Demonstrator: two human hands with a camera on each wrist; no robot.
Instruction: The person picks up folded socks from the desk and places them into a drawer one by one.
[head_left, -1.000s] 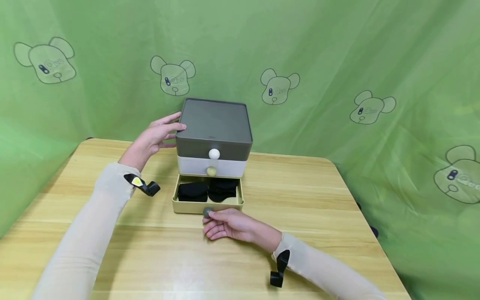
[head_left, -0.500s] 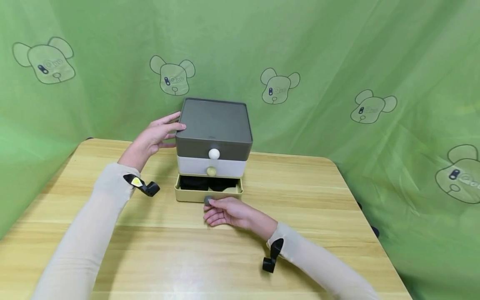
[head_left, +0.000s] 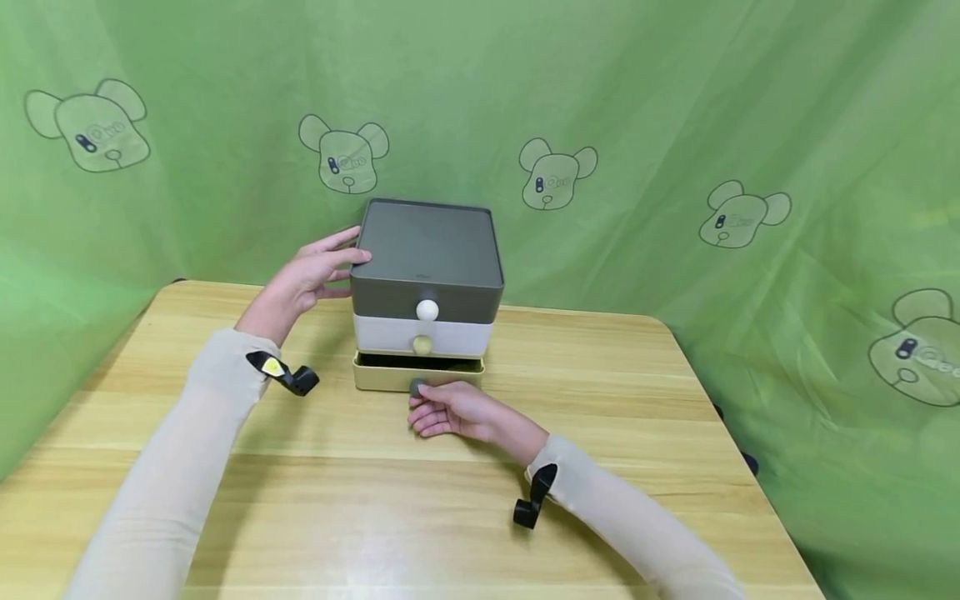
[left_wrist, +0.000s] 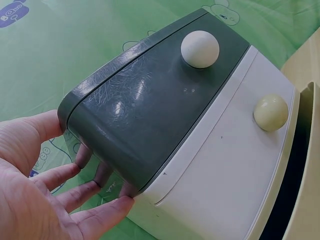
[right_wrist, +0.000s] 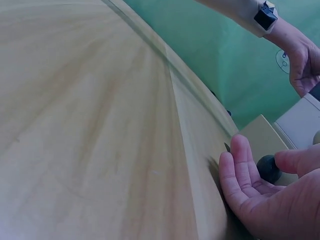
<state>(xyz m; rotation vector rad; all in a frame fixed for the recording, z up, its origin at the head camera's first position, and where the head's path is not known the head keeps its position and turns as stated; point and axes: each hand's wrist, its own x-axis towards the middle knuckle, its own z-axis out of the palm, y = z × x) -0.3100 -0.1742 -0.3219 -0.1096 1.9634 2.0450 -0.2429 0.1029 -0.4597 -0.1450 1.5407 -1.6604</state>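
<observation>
A small three-tier drawer box stands at the back of the table, with a dark grey top drawer [head_left: 390,298], a white middle drawer [head_left: 457,335] and a beige bottom drawer [head_left: 382,379]. The bottom one sticks out slightly, leaving a dark gap above its front. My right hand [head_left: 461,412] pinches its grey knob [right_wrist: 269,169] between thumb and fingers. On the left side of the box, my left hand [head_left: 303,275] rests with its fingers extended along the wall and its thumb on the top edge. The white knob [left_wrist: 200,49] and the yellowish knob [left_wrist: 271,112] are untouched.
The wooden table [head_left: 337,500] spreads out in front of and beside the box. Behind it hangs a green curtain [head_left: 637,100] with bear-head drawings. A black strap mount [head_left: 534,498] sits on the right wrist, another black mount [head_left: 283,372] on the left.
The bottom drawer has slid inward, moving away from me with my right hand on its knob. Black folded items inside it have gone out of sight. My left hand has stayed in place.
</observation>
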